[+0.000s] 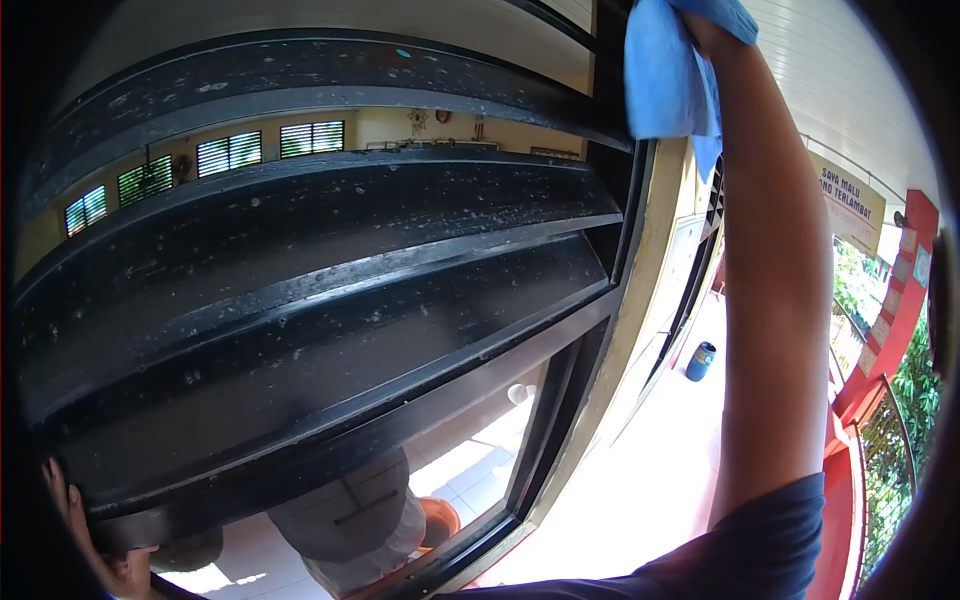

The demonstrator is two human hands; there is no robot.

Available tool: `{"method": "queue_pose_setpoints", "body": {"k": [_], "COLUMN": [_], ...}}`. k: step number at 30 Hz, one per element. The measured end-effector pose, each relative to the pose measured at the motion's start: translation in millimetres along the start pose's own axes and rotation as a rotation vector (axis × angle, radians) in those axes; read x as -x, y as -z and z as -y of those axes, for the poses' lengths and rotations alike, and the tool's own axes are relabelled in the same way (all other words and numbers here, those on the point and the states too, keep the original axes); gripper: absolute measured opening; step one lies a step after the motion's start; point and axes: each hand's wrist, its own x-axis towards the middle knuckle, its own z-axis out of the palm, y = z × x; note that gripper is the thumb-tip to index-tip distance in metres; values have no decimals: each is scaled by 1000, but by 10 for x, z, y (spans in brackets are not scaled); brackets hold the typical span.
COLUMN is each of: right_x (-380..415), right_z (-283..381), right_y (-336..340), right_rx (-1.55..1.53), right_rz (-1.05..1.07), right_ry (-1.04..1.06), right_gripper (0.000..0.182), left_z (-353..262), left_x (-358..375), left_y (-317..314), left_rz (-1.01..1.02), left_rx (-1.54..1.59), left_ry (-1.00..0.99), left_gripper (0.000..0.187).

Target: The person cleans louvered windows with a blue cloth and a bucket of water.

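High at the top of the view, my right hand [706, 36] is closed on a light blue cloth [664, 80], which hangs down beside the upper right corner of a dark louvred window. The hand is partly covered by the cloth and cut by the view's edge. Wide black slats [330, 215] of the window are tilted and dotted with pale specks. At the lower left, my left hand [88, 535] grips the end of the dark window rail [200, 505], fingers above and thumb below.
Glass under the rail reflects a person and an orange bucket [437, 522]. A pale yellow frame post [610, 385] borders the window. Farther along the bright walkway stands a dark blue bin [701, 362]. Red pillars [885, 320], railings and a hanging sign [845, 205] are on the right.
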Motion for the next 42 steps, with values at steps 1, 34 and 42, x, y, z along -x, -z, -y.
{"method": "queue_pose_setpoints", "body": {"k": [1,34,42], "right_x": [-5,1232,160], "right_z": [-2,-76,-541], "right_y": [14,-226,-336], "right_rx": [-4,243,-728], "right_rz": [7,-677,-299], "right_ry": [3,-25,91], "right_gripper": [21,22,14], "left_z": [13,-201,-228], "left_x": [6,-283,-280], "left_y": [-3,125,131], "left_rz": [-1,-107,-99], "left_rx": [2,-260,-253], "left_ry": [-4,-102,-80], "left_gripper": [92,76,83]}}
